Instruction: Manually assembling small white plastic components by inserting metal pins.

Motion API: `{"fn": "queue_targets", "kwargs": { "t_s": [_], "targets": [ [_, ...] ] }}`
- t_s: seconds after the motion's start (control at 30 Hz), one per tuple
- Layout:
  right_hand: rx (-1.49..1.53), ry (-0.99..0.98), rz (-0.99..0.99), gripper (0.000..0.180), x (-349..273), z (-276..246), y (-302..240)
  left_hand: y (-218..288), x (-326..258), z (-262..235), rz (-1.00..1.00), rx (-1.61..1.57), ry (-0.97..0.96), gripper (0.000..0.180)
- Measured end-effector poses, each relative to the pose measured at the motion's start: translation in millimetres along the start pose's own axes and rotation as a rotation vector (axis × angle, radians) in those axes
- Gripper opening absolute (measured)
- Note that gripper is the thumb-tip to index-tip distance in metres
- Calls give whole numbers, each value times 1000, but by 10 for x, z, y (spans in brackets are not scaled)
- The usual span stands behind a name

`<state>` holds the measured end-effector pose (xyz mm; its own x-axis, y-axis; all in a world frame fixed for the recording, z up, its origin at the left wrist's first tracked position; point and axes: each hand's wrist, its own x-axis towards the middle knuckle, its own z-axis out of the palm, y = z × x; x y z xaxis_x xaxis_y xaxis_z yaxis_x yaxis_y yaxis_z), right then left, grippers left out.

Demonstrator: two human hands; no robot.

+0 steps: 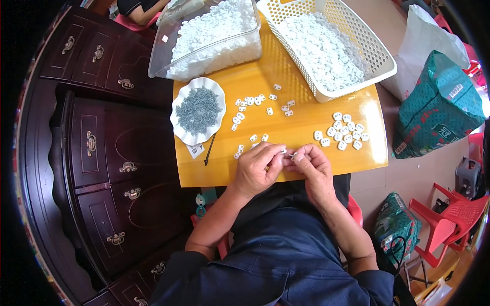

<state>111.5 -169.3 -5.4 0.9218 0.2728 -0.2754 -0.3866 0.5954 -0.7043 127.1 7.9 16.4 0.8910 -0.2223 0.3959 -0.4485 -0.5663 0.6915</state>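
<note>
"Okay, grip?"

"Left hand (pixel 259 168): closed in a pinch on a small white piece (pixel 283 151). Right hand (pixel 316 167): pinching too, on a small item (pixel 294 155), mostly hidden, kind unclear."

"Doing it well?"

"Probably light pinches, both parts aligned, kept above the surface (pixel 296 127)."

"Room?"

"Bare stretch straight ahead of both; loose white pieces (pixel 257 101) ahead-left, rounded white blocks (pixel 342 136) ahead-right, white basket (pixel 329 95) well beyond. Near edge right underneath."

Pinched in the left fingers (pixel 276 162) is a small white piece (pixel 283 151). Just to its right, the right fingers (pixel 302 161) hold a second white piece (pixel 294 155), something thin and greyish pointing left from it.
</note>
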Motion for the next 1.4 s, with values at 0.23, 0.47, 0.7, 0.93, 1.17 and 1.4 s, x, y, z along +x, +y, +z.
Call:
{"fn": "queue_targets", "kwargs": {
  "t_s": [0.23, 0.47, 0.7, 0.93, 1.17, 1.4],
  "targets": [
    [-4, 33, -6, 11, 10, 8, -25, -97, -112, -26, -623, -708, -5, 19],
    [-52, 55, -21, 9, 8, -10, -41, -126, -85, -82, -782, -994, -25, 20],
    [-95, 44, -49, 8, 5, -15, -27, -181, -127, -72, -711, -991, -20, 15],
    [-104, 23, -45, 9, -9, -6, -61, -141, -90, -119, -738, -928, 29, 18],
    [-148, 28, -45, 6, -16, -24, -96, -52, -62, -138, -586, -600, -29, 20],
    [-126, 25, -58, 11, -6, -34, -58, -16, -63, -118, -469, -559, 14, 12]
  ]
}}
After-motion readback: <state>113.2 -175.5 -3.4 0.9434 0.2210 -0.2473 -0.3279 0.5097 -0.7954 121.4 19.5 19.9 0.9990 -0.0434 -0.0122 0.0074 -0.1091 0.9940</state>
